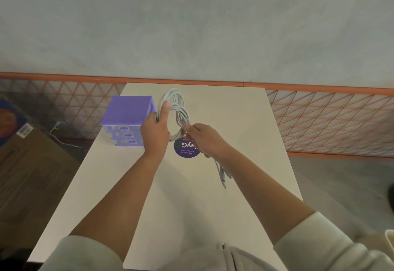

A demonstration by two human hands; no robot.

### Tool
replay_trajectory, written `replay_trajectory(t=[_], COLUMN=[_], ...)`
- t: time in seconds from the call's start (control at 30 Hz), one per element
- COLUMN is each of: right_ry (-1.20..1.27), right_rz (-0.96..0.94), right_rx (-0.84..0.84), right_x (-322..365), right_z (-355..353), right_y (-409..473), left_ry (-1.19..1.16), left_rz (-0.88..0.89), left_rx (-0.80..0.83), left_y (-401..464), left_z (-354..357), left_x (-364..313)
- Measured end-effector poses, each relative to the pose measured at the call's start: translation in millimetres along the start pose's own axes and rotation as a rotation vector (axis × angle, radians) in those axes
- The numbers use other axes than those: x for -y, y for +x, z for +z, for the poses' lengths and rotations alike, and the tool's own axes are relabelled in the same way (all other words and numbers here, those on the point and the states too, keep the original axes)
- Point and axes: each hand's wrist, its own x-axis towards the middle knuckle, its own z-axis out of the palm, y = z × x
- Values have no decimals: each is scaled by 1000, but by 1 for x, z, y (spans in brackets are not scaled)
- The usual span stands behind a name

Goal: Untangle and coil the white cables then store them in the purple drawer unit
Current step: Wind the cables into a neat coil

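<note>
head view: purple sticker [185,150] reads "let's keep our pantries clean".

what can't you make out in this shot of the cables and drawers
Head view only:
- Drawer contents: the drawer unit has pale fronts too small and blurred to see through.
- Cable count: the strands of the white cables merge in the coil.
- Cable plugs: loose ends below the right hand are blurred.
- Left hand grip: its back hides the fingers.
- Round sticker: partly covered; small print unreadable.
</note>
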Motion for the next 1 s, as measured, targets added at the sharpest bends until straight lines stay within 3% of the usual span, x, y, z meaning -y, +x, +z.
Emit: replay_trajectory(t=[0.2,0.47,0.53,0.73,1.0], right_ry=[36,42,52,583,200], right_rz=[-108,16,30,201,131], right_rx=[159,352,336,262,-1], right_x=[-1,-21,-17,0,8], right_z=[-5,-6,-5,8,8], right_y=[-9,-4,-3,-1,-7], left_ry=[-12,-26,-39,-64,-6], left_rz=[-47,3,-8,-16,35], left_rx=[-98,-101,-79,2,-49], left_y=[19,18,12,2,2], left_z=[-13,-16,-12,-1,-1], left_x=[-2,-5,-6,-9,-8])
